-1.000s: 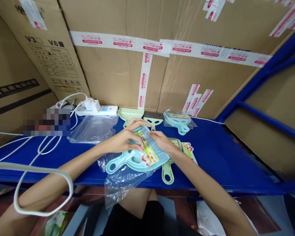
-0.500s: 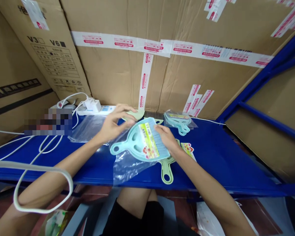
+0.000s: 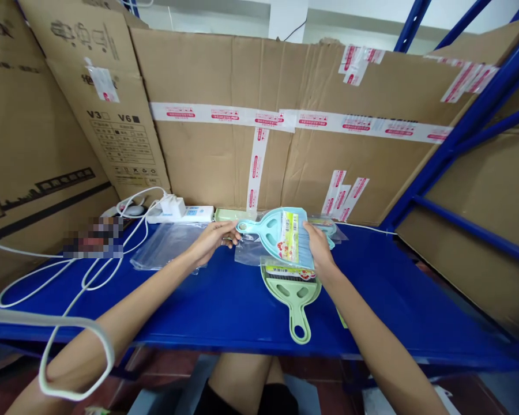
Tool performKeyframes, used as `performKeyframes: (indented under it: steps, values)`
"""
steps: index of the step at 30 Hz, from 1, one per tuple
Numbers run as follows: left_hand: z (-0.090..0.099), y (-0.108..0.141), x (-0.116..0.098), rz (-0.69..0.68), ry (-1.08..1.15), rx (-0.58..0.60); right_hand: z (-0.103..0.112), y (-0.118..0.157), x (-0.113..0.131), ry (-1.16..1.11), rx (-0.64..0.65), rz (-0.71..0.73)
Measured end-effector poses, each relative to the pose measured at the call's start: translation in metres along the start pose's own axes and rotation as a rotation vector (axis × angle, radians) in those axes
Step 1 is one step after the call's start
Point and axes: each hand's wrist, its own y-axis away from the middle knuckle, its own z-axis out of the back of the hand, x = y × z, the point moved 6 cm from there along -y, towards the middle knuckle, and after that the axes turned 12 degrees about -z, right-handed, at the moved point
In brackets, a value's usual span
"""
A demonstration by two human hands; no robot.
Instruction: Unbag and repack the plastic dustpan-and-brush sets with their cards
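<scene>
A light-blue dustpan (image 3: 270,231) with a blue-bristled brush nested in it and a yellow-green label is held above the table, handle pointing left. My right hand (image 3: 320,251) grips its wide bristle end. At the tip of the handle, my left hand (image 3: 218,237) has its fingers pinched together. A clear plastic bag (image 3: 248,253) hangs just below the handle; whether my left fingers also hold it I cannot tell. Below lies a green dustpan (image 3: 292,294) with a dark-bristled brush and label, its handle towards me and its top partly covered by the blue one.
Flat clear bags (image 3: 166,245) lie at the left, by a white power strip (image 3: 199,214) and loose white cables (image 3: 97,271). Another wrapped blue dustpan (image 3: 328,226) is behind my right hand. Cardboard (image 3: 207,167) walls the back of the blue table (image 3: 398,300); a blue frame (image 3: 436,164) rises at right.
My left hand has moved from the top edge of the blue dustpan to its handle end. The blue dustpan has shifted right, uncovering more of the green one. The view has tilted upward.
</scene>
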Motion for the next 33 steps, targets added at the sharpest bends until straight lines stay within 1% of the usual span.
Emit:
performKeyframes:
  steps: [3,7,11,16,20,24,27,30,33]
  values:
    - [0.001,-0.001,0.005,0.049,0.024,0.007,-0.004,0.001,-0.003,-0.017,0.033,-0.018]
    - [0.012,-0.006,0.011,0.07,0.098,-0.072,-0.006,0.001,-0.004,-0.045,0.067,-0.048]
    - [0.015,-0.005,0.013,0.111,0.127,-0.128,-0.005,0.002,0.004,-0.046,0.095,0.0]
    - [0.014,-0.005,0.01,0.082,0.136,-0.117,0.0,0.0,0.015,-0.018,0.071,0.046]
    - [0.022,-0.008,0.006,0.042,0.101,-0.147,0.0,0.003,0.021,0.036,0.098,0.09]
    - [0.028,-0.01,0.004,0.028,0.112,-0.186,0.0,0.008,0.028,0.037,0.102,0.14]
    - [0.025,-0.009,0.002,0.021,0.177,-0.158,-0.004,0.011,0.031,0.048,0.149,0.161]
    - [0.018,-0.006,0.001,0.028,0.215,-0.11,-0.01,0.012,0.028,0.093,0.216,0.132]
    - [0.014,-0.005,-0.001,0.038,0.217,-0.134,-0.013,0.014,0.026,0.134,0.242,0.134]
